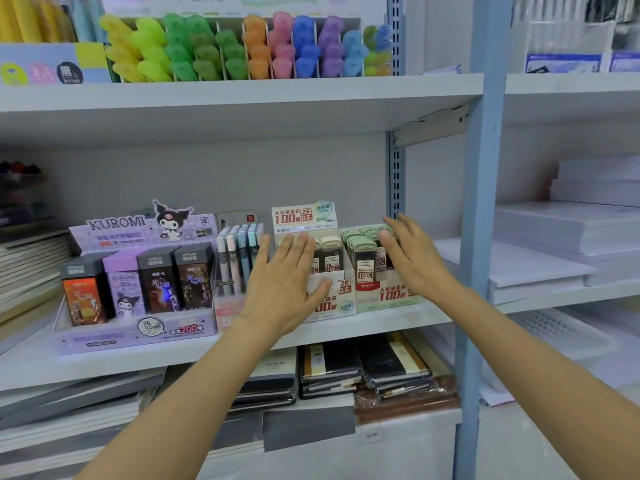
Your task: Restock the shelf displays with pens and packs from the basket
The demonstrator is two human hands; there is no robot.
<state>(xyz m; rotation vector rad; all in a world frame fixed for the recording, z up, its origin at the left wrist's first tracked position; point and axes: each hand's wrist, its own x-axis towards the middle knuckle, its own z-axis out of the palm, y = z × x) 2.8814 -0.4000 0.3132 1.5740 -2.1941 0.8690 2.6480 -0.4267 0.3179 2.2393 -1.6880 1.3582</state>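
On the middle shelf four displays stand in a row. The Kuromi box is leftmost, the pen rack is beside it, then come the 0.5 lead box and the 0.7 lead box. Highlighters stand on the shelf above, and notebooks lie stacked on the one below.

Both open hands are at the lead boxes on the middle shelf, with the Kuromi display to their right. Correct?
No. The Kuromi display stands left of the lead boxes, not right, as the head view shows. The left hand and right hand are open at those boxes on the middle shelf.
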